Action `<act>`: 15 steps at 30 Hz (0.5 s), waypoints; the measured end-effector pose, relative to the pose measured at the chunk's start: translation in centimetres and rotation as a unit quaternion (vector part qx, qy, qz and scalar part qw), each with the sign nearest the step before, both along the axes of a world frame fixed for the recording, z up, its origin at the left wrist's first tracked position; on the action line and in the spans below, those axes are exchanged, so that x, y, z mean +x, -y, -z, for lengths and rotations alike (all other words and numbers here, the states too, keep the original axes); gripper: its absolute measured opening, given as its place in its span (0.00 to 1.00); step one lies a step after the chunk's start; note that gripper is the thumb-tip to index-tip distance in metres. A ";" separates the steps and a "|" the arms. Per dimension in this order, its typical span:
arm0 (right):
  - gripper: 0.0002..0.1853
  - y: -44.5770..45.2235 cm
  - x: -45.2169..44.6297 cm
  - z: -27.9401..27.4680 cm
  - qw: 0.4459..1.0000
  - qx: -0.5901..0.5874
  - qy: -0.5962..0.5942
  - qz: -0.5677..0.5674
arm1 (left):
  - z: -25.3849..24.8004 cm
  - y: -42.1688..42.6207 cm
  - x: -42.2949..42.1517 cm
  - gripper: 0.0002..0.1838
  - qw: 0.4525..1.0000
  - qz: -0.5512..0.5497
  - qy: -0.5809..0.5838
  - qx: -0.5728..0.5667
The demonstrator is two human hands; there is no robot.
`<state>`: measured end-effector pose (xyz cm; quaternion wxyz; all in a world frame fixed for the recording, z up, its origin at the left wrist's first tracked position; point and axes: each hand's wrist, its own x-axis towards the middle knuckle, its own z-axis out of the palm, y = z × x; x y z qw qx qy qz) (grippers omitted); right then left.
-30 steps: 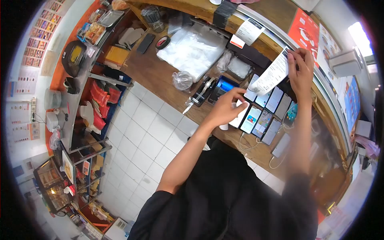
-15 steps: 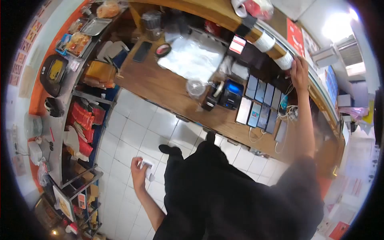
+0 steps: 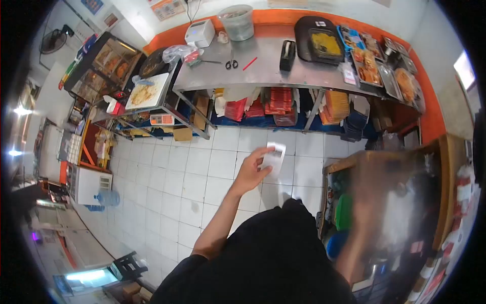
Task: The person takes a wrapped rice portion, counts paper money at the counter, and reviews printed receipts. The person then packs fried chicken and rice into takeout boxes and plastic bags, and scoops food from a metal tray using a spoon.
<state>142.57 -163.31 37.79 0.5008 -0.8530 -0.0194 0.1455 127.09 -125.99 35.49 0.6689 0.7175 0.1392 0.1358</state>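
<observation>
Floor of white square tiles point(image 3: 217, 172) is seen below the left hand point(image 3: 250, 172). Long stainless-steel table point(image 3: 273, 76) is set ahead of it, well apart, against the wall, probably to leave the walkway free. Brown wooden counter point(image 3: 441, 167) is set right of both hands, largely smeared by blur. Black-framed glass display case point(image 3: 109, 66) is placed far ahead-left of the left hand, food visible inside; glass likely used so contents can be seen and kept covered.

Flat red packets point(image 3: 281, 101) are stacked below the tabletop, ahead of the left hand, presumably to save top space. On top, ahead-right: rounded black plastic case point(image 3: 304, 38), with yellow contents. Tall clear plastic bucket point(image 3: 238, 23) and white boxy device point(image 3: 200, 33) are pushed to the back, likely to free the front edge.

Right hand point(image 3: 365, 202) is blurred near the counter; grip and contents can't be told.

Black tape dispenser point(image 3: 286, 55) is parked upright beyond the left hand, likely for easy reach. White paper slip point(image 3: 276, 158) is pinched between left thumb and fingers, over the floor, clear of table and counter. It's gripped by its near side, so most of its face is left exposed; print can't be read. Dark-handled scissors point(image 3: 232, 64) and thin red stick point(image 3: 250, 64) are laid flat ahead, side by side.
</observation>
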 end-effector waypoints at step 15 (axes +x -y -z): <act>0.13 -56.1 5.1 -0.3 0.792 0.176 -0.038 -0.584 | -3.8 -31.2 -1.7 0.28 0.933 -0.307 0.020 0.188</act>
